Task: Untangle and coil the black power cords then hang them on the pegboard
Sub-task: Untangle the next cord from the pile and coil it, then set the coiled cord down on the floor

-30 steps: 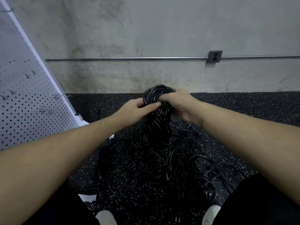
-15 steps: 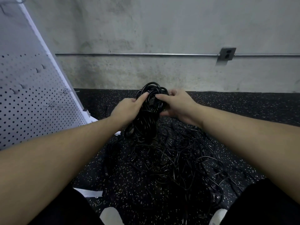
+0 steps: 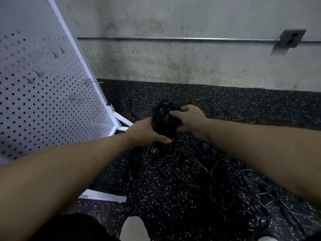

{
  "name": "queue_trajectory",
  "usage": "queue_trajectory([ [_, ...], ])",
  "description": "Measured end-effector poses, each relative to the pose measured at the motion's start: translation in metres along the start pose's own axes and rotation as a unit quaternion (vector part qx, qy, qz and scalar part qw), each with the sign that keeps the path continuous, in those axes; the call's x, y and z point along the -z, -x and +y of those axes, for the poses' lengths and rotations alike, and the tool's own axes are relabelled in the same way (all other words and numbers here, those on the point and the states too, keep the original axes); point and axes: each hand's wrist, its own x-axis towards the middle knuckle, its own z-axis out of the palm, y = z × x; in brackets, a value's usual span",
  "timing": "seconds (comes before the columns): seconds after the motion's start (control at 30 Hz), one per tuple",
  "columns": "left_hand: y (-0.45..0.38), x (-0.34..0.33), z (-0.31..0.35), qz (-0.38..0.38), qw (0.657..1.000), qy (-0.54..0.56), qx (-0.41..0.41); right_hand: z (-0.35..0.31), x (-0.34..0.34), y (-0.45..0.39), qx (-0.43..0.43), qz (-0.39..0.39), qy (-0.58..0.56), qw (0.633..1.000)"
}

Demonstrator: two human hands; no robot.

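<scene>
Over the last second the view has swung left, so the white pegboard now fills much more of the left side, its wire hooks plainly in sight; that suggests the person is turning toward it with the bundle, and I judge the coiling of this cord to be nearly done and the hanging step close. The left hand has also shifted: half a second ago its fingers reached up along the top of the bundle, and now it sits lower, with the fingers curled under and around the lower part of the coiled black cord, gripping it from the left and below. The bundle itself is held in the air above the speckled floor, a little lower in the view than before, with its loose lower loops hanging beneath the left hand toward the cords underneath. The right hand has stayed at the upper right of the bundle, its fingers bent over the top of the coil and clasping it, the thumb side hidden behind the cord. Further right and nearer the person, the tangle of remaining black cords lies spread on the floor, so much untangling is left.
</scene>
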Motion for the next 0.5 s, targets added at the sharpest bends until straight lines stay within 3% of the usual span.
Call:
queue_trajectory([
  [0.2,-0.032,-0.034,-0.086,-0.044,0.978,0.137,0.153,0.040,-0.058,-0.041,-0.097,-0.112,-0.005,0.989],
  [0.3,-0.036,-0.050,-0.127,-0.034,0.965,0.172,0.193,0.056,-0.084,-0.049,-0.131,-0.169,0.024,0.977],
  [0.5,-0.037,-0.072,-0.195,-0.002,0.960,0.114,0.254,0.081,-0.084,-0.065,-0.152,-0.215,0.161,0.951],
])
